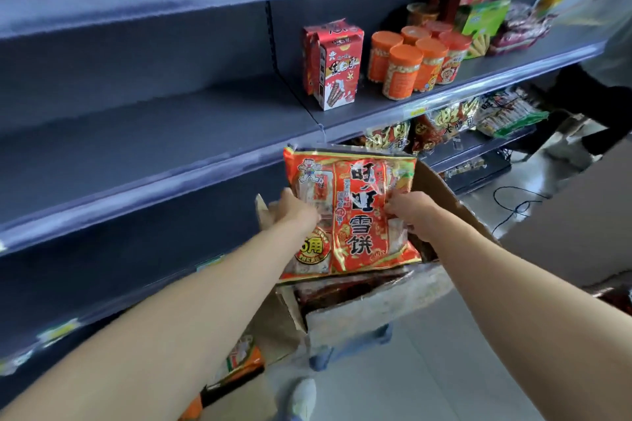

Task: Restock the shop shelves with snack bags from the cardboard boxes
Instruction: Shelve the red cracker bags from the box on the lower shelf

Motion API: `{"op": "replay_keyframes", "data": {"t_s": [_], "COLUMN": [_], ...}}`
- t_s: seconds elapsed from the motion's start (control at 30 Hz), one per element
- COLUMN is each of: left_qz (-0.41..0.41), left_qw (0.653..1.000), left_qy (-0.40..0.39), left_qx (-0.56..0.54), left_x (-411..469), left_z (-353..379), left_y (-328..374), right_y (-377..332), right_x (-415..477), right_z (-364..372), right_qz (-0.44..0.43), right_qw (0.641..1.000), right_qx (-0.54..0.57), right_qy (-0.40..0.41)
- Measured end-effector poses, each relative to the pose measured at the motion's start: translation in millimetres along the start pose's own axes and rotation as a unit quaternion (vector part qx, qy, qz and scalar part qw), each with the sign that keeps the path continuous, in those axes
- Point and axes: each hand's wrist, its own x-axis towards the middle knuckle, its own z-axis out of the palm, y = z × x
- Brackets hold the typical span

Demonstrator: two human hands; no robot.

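Observation:
A large red and gold snack bag (355, 212) with white and black lettering hangs upright over an open cardboard box (369, 314). My left hand (297, 212) grips its left side and my right hand (412, 212) grips its right side. More red bags lie inside the box under it. The dark grey shelf (143, 147) to the left of the bag holds nothing along its visible length.
Red cartons (337, 65) and orange-lidded jars (412, 61) stand on the shelf to the right. Snack bags (448, 126) fill the shelf below. A person (602, 55) stands at the far right. A second box (236, 372) sits on the floor by my shoe (302, 398).

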Motion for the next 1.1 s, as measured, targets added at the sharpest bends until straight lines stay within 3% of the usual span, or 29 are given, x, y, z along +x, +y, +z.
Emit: {"op": "replay_keyframes", "data": {"t_s": [0.07, 0.17, 0.27, 0.37, 0.4, 0.43, 0.53, 0.63, 0.77, 1.1], "left_qz": [0.019, 0.044, 0.058, 0.035, 0.028, 0.022, -0.01, -0.034, -0.046, 0.005], "left_qw": [0.999, 0.993, 0.985, 0.976, 0.973, 0.97, 0.958, 0.944, 0.94, 0.945], "left_qy": [0.029, 0.068, 0.129, 0.185, 0.203, 0.219, 0.267, 0.304, 0.316, 0.249], "left_qx": [-0.04, -0.09, -0.102, -0.107, -0.106, -0.105, -0.103, -0.126, -0.12, -0.211], "left_x": [-16, -28, -34, -36, -36, -37, -33, -23, 0, 114], "left_z": [-31, -80, -134, -191, -211, -231, -292, -349, -422, -572], "left_y": [5, 4, -8, -33, -44, -55, -89, -120, -153, -189], "right_y": [-19, -53, -91, -133, -146, -159, -199, -235, -284, -404], "right_x": [-28, -57, -87, -108, -116, -121, -147, -164, -188, -189], "right_z": [7, 21, 47, 87, 102, 117, 166, 215, 281, 412], "right_qz": [-0.096, -0.18, -0.247, -0.224, -0.24, -0.25, -0.318, -0.359, -0.399, -0.409], "right_qw": [0.982, 0.957, 0.952, 0.973, 0.969, 0.966, 0.943, 0.926, 0.907, 0.91], "right_qx": [-0.158, -0.218, -0.178, 0.024, 0.039, 0.042, -0.085, -0.101, -0.13, -0.062], "right_qy": [0.041, 0.065, 0.032, -0.041, -0.042, -0.042, -0.049, -0.05, -0.039, -0.007]}}
